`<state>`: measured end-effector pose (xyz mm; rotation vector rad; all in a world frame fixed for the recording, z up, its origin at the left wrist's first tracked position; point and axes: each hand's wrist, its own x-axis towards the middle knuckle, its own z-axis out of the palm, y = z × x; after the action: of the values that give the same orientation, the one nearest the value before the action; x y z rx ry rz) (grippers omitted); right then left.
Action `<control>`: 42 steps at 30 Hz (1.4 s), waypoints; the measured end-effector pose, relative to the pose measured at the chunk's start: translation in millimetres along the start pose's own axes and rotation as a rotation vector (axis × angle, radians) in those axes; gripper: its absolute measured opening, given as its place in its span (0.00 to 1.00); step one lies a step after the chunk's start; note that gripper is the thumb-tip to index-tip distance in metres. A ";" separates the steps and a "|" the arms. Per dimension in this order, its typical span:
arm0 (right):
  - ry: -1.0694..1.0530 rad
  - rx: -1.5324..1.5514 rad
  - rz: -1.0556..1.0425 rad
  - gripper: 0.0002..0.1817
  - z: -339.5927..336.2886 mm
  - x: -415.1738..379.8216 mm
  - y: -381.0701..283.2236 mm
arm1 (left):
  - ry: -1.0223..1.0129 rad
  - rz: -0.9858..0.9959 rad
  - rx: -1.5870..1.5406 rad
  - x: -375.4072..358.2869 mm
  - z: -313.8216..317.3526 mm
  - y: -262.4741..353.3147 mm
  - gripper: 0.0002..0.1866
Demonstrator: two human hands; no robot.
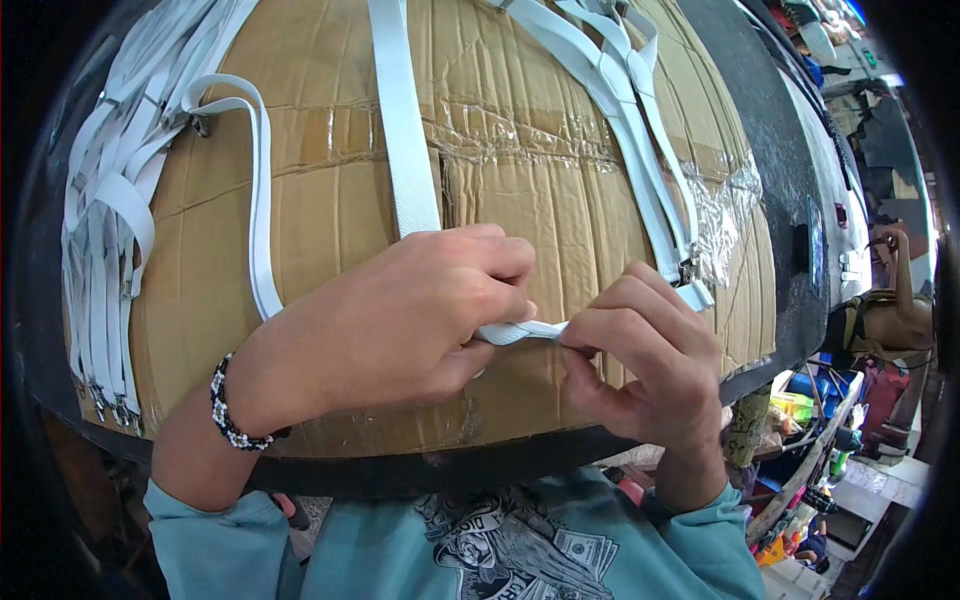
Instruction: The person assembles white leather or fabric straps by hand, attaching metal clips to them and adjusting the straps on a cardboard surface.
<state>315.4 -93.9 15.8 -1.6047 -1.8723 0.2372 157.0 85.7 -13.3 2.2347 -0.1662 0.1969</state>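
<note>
A white elastic strap (407,140) runs down from the top edge of the head view to my left hand (430,310). That hand is closed, pinching a folded, twisted part of the strap near the middle of the cardboard. My right hand (650,360) is closed too, its thumb and forefinger gripping the narrow end of the same twisted stretch. Between the two hands the strap is short and roughly level. The fingers hide part of the fold. Just beyond my right hand lie white suspenders (625,110) with a metal clip (686,270).
Flattened cardboard (330,210) with clear tape covers a dark table (440,470). At the left lies a thick bundle of white straps (110,240) with metal clips. A looped strap (262,200) lies beside it. Another person (890,310) is at the far right, near cluttered shelves.
</note>
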 end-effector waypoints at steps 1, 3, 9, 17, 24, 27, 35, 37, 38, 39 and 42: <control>0.026 0.017 -0.011 0.17 4.0 4.4 -2.5 | 0.005 0.006 -0.004 0.2 -0.1 -0.2 0.17; 0.054 0.033 -0.028 0.17 9.1 7.8 -2.8 | 0.009 0.019 -0.010 0.6 -0.8 -0.9 0.18; -0.034 -0.048 -0.013 0.17 0.6 -4.3 0.9 | 0.020 0.019 -0.002 0.6 1.8 -0.3 0.17; 0.074 -0.070 -0.003 0.16 8.1 5.6 -6.3 | 0.018 0.027 0.003 0.3 0.1 -1.5 0.17; -0.026 -0.105 0.087 0.14 -6.2 -8.1 6.8 | 0.012 0.010 0.005 -0.4 1.0 -0.6 0.17; 0.045 0.007 0.092 0.13 -7.5 -4.3 -5.7 | 0.015 -0.017 -0.049 0.3 -0.5 -1.6 0.17; -0.049 -0.049 0.047 0.15 -1.8 -8.7 7.6 | 0.024 0.011 -0.021 -1.1 1.4 -2.1 0.18; -0.112 -0.071 0.107 0.15 -8.5 -17.8 16.3 | 0.028 0.020 -0.023 0.2 -0.2 -2.6 0.19; -0.068 -0.037 0.104 0.15 -9.5 -16.9 15.2 | 0.029 0.018 -0.036 0.4 -0.8 -3.3 0.19; -0.022 0.001 0.108 0.15 -10.8 -15.5 10.6 | 0.023 0.015 -0.054 -0.2 0.0 -3.0 0.20; 0.082 0.068 0.070 0.14 -5.3 -4.3 0.9 | 0.012 -0.004 -0.038 0.6 -1.7 -0.8 0.20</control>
<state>319.3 -99.1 17.8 -1.6109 -1.7308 0.2588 157.6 87.5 -12.9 2.1952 -0.1578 0.2040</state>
